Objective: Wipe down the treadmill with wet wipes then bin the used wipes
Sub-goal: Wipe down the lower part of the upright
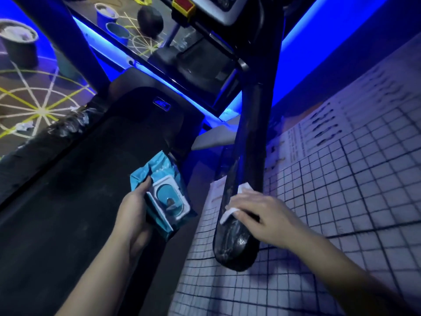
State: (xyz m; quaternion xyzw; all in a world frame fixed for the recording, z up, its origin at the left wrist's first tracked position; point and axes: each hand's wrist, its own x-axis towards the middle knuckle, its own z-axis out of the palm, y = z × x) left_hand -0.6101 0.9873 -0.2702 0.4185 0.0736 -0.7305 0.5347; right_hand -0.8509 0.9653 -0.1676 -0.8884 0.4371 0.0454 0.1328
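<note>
A white wet wipe (229, 210) lies pressed flat under the right hand (264, 215) on the treadmill's right handrail (249, 144), a glossy, streaked black bar. The left hand (134, 210) grips a teal wet-wipe pack (165, 195), white lid upward, above the dark treadmill belt (68, 201).

**No lettering I can make out**

The small blue badge (161, 104) on the treadmill's motor cover (136, 96), at twelve o'clock from my left hand (134, 208), is only a blur. The wipes pack (168, 197) that hand grips carries print too soft to read. At two o'clock, the printed sheets (319, 131) on the tiled wall (364, 183) show rows of marks, with no legible words or numbers.
</note>
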